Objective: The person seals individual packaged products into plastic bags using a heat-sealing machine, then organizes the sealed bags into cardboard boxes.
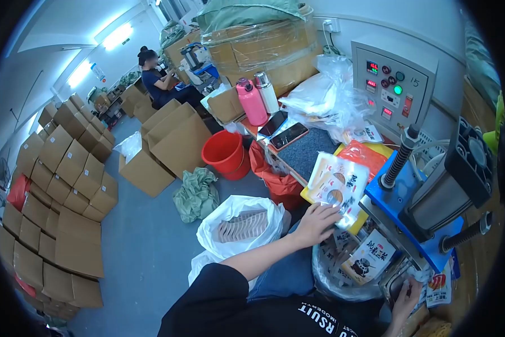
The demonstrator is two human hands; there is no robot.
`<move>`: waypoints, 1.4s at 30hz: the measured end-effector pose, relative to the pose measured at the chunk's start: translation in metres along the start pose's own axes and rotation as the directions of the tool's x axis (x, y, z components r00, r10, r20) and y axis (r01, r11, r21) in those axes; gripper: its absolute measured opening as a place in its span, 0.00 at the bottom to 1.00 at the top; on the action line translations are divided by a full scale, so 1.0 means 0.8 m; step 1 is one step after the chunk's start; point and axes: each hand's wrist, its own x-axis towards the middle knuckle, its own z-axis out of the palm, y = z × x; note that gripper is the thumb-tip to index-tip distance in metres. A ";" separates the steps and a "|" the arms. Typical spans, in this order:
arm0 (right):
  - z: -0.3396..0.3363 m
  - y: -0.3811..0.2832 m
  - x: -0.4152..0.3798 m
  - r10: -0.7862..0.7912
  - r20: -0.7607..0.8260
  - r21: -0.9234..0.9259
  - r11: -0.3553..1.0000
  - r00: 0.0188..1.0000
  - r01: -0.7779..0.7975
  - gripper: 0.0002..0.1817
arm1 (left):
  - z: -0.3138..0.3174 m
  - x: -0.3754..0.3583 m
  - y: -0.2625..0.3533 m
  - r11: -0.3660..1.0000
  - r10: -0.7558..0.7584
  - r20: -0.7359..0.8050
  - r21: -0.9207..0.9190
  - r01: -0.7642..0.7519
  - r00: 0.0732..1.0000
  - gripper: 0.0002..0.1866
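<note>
My left hand (pixel 315 222) stretches out to a stack of white printed pouches (pixel 338 185) and its fingers rest on the lower edge of the top pouch. The stack lies on a yellow tray (pixel 383 149) beside a blue sealing machine (pixel 418 202). My right hand (pixel 404 303) is low at the machine's front, holding a pouch (pixel 439 287) with red print at the press jaws. Another printed pouch (pixel 368 259) lies just under the machine's edge, above a clear bag of more pouches (pixel 334 275).
A grey control box (pixel 395 90) with lit displays stands behind the machine. A pink bottle (pixel 252 102), a steel flask (pixel 267 92) and two phones (pixel 288 135) sit on the bench. A red bucket (pixel 227 154), a white bag (pixel 242 224), cardboard boxes (pixel 67 185) fill the floor. A seated person (pixel 157 81) works far back.
</note>
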 end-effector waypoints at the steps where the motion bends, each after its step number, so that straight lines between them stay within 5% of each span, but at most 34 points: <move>1: -0.002 0.005 -0.002 0.006 0.003 -0.007 1.000 1.000 -0.006 0.07 | 0.003 0.001 -0.003 0.990 -0.049 -0.062 -0.135 0.040 0.997 0.20; 3: -0.002 0.012 0.001 0.243 0.053 0.140 0.959 0.969 -0.248 0.06 | 0.007 0.014 -0.009 0.991 -0.055 -0.064 -0.124 0.047 0.996 0.17; 8: -0.005 -0.017 0.009 0.396 0.098 0.510 0.768 0.913 -0.388 0.08 | -0.010 0.045 0.030 0.974 -0.137 -0.227 -0.208 0.089 0.964 0.12; 10: -0.007 -0.006 -0.001 0.331 0.295 0.401 0.809 0.896 -0.431 0.07 | -0.012 0.039 0.069 0.964 -0.078 -0.192 -0.266 0.025 0.978 0.12; 11: -0.006 -0.037 0.007 0.110 0.217 0.280 0.945 0.970 -0.170 0.07 | -0.015 0.033 0.089 0.950 -0.050 -0.143 -0.312 0.003 0.988 0.10; 13: -0.023 -0.099 0.039 0.000 0.296 0.229 0.971 0.955 -0.071 0.08 | -0.015 0.030 0.121 0.910 0.059 -0.108 -0.402 -0.098 0.992 0.08; 16: -0.023 -0.141 0.062 -0.140 0.406 0.248 0.968 0.903 0.038 0.10 | -0.020 0.029 0.142 0.832 0.103 0.092 -0.553 -0.035 0.990 0.06; 17: -0.018 -0.140 0.063 -0.158 0.419 0.250 0.967 0.894 0.054 0.09 | -0.020 0.029 0.149 0.781 0.139 0.212 -0.624 0.024 0.967 0.06; 18: -0.016 -0.140 0.062 -0.075 0.441 0.225 0.974 0.894 -0.029 0.08 | -0.026 0.027 0.153 0.738 0.125 0.158 -0.674 0.015 0.979 0.07; 20: -0.005 -0.129 0.050 -0.043 0.405 0.308 0.947 0.913 -0.091 0.11 | -0.010 0.010 0.151 0.548 -0.007 0.348 -0.783 0.294 0.938 0.10; 22: 0.012 -0.116 0.030 0.170 0.440 0.456 0.804 0.882 -0.383 0.17 | -0.009 0.003 0.151 0.416 -0.065 0.633 -0.685 0.597 0.772 0.12; 23: 0.010 -0.118 0.032 0.152 0.464 0.389 0.850 0.873 -0.355 0.19 | -0.007 0.004 0.151 0.485 -0.070 0.712 -0.587 0.648 0.698 0.12; 24: 0.012 -0.119 0.027 0.219 0.443 0.448 0.786 0.870 -0.426 0.19 | 0.003 -0.003 0.155 0.271 -0.119 0.711 -0.649 0.711 0.693 0.11; 25: 0.010 -0.113 0.025 0.266 0.425 0.519 0.711 0.865 -0.474 0.19 | 0.014 -0.009 0.155 0.045 -0.183 0.724 -0.669 0.742 0.664 0.11; 27: -0.011 -0.094 0.029 0.268 0.270 0.358 0.864 0.925 -0.354 0.15 | 0.024 0.000 0.145 -0.151 -0.206 0.733 -0.678 0.719 0.648 0.12; 29: -0.022 -0.072 0.024 0.261 0.199 0.309 0.898 0.945 -0.313 0.13 | 0.021 0.024 0.137 -0.213 -0.244 0.726 -0.687 0.695 0.643 0.12; 35: -0.047 -0.055 0.013 0.297 0.267 0.267 0.891 0.917 -0.367 0.13 | 0.069 0.054 0.115 -0.184 -0.355 0.705 -0.697 0.693 0.614 0.10; 37: -0.052 -0.071 0.029 0.199 0.057 0.045 0.978 0.978 -0.202 0.16 | 0.075 0.051 0.113 -0.178 -0.377 0.706 -0.690 0.701 0.599 0.09; 40: -0.024 -0.040 0.027 0.197 0.060 -0.181 0.966 0.979 -0.183 0.16 | 0.068 0.053 0.104 -0.173 -0.317 0.676 -0.731 0.660 0.665 0.09; 42: -0.016 -0.037 0.027 0.221 0.064 -0.227 0.953 0.973 -0.202 0.13 | 0.042 0.066 0.091 0.450 -0.298 0.650 -0.550 0.703 0.699 0.09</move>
